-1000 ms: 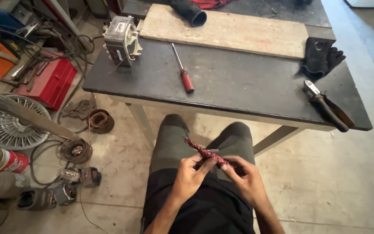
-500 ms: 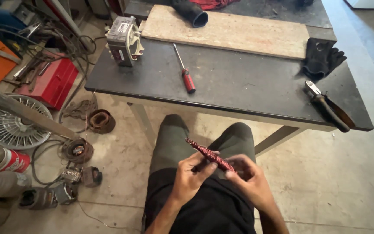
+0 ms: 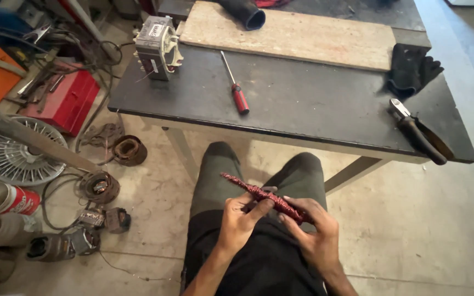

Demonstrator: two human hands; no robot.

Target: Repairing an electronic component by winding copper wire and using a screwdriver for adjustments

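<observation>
I sit with both hands over my lap, holding a long thin bundle of reddish copper wire (image 3: pixel 250 191) that slants up to the left. My left hand (image 3: pixel 240 219) pinches its middle between thumb and fingers. My right hand (image 3: pixel 311 230) wraps the lower right end. The bundle's free tip sticks out over my left knee.
A dark table (image 3: pixel 303 104) stands in front with a red-handled screwdriver (image 3: pixel 236 87), a grey motor stator (image 3: pixel 157 46), a wooden board (image 3: pixel 292 33), black gloves (image 3: pixel 410 68) and pliers (image 3: pixel 418 134). On the floor at left lie a red toolbox (image 3: pixel 61 101), a fan guard (image 3: pixel 15 156), wire coils and cans.
My hands and the wire bundle stay over my lap with only small finger shifts. The view has tilted slightly, so the table sits a little lower in frame.
</observation>
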